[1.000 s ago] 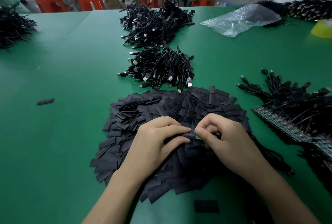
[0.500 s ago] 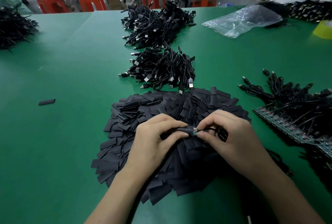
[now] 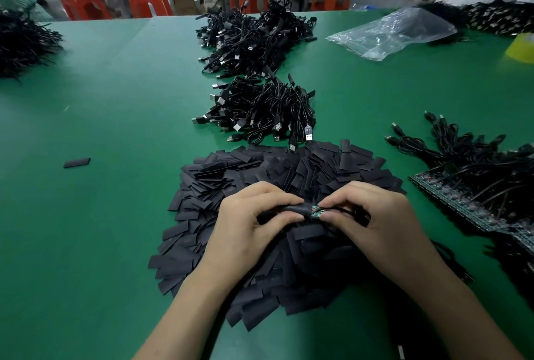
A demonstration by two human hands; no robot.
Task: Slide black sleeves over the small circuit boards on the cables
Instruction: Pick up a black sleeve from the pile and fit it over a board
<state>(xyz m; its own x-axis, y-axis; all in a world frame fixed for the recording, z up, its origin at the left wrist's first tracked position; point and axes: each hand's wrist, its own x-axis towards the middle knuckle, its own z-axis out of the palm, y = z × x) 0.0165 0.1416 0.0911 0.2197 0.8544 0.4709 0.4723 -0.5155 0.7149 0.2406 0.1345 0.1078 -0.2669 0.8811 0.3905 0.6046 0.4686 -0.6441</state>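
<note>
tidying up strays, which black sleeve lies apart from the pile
The lone sleeve on the green mat, well left of the pile; no other sleeve touches it.

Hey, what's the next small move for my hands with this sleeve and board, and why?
Probably slide the sleeve a little toward the right hand. The left hand pinches the sleeve, the right hand pinches the circuit board, and part of the board shows bare between them.

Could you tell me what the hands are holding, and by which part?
The left hand pinches a black sleeve near its board-facing end; the right hand pinches the small circuit board by its uncovered end.
</note>
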